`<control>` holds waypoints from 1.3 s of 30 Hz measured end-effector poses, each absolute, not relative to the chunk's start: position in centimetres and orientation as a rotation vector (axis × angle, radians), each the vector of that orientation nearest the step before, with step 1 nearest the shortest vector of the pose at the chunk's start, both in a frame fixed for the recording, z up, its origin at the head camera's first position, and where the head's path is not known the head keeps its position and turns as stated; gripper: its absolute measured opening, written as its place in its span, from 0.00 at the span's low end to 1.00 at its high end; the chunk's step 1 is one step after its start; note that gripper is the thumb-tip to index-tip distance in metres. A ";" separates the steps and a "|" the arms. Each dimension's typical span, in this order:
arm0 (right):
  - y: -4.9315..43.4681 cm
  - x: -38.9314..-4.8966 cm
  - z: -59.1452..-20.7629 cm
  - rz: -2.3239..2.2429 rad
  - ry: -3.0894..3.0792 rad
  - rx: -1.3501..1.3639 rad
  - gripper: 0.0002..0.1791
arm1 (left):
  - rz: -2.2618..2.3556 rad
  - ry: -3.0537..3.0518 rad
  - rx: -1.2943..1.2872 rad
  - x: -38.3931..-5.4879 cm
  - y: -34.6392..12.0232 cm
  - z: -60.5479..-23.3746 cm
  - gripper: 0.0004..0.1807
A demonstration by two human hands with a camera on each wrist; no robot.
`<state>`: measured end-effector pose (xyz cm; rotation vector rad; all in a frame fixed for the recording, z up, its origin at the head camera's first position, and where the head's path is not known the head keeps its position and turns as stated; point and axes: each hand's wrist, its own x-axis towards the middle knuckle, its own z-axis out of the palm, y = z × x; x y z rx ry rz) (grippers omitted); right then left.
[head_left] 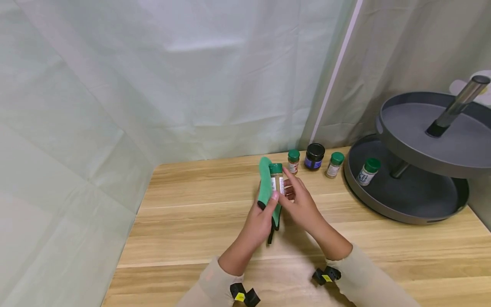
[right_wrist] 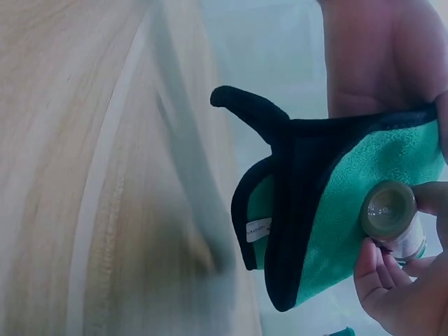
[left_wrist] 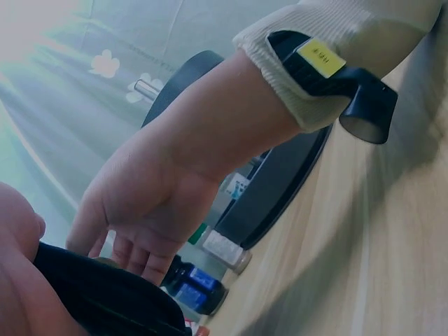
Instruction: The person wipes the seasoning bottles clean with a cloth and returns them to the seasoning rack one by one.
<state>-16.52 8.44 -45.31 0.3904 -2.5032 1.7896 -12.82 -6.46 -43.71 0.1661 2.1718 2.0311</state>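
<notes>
Above the table, my left hand grips a green cloth with black edging, its thumb at the front of a small spice jar. The jar stands nearly upright against the cloth, with a green lid and a white label. From the other side my right hand holds this jar between thumb and fingers. In the right wrist view the jar's round base faces the camera, and the cloth hangs folded with a black loop. The left wrist view shows mostly the cloth's dark edge.
Behind the hands stand a green-lidded jar, a black-lidded dark jar and another green-lidded jar. A grey two-tier round tray occupies the right side, with a green-lidded jar on its lower tier. Pale curtains hang behind the table.
</notes>
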 end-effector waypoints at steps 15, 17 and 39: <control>7.6 -15.7 -45.3 1.697 -2.576 0.563 0.40 | 2.120 2.107 0.018 -13.7 -7.4 -43.9 0.36; 7.6 -15.5 -45.2 1.696 -2.574 0.590 0.38 | 2.156 2.096 -0.007 -13.8 -7.6 -43.8 0.36; 7.9 -16.4 -45.7 1.849 -2.475 0.333 0.41 | 2.007 2.278 0.260 -12.7 -6.3 -44.1 0.39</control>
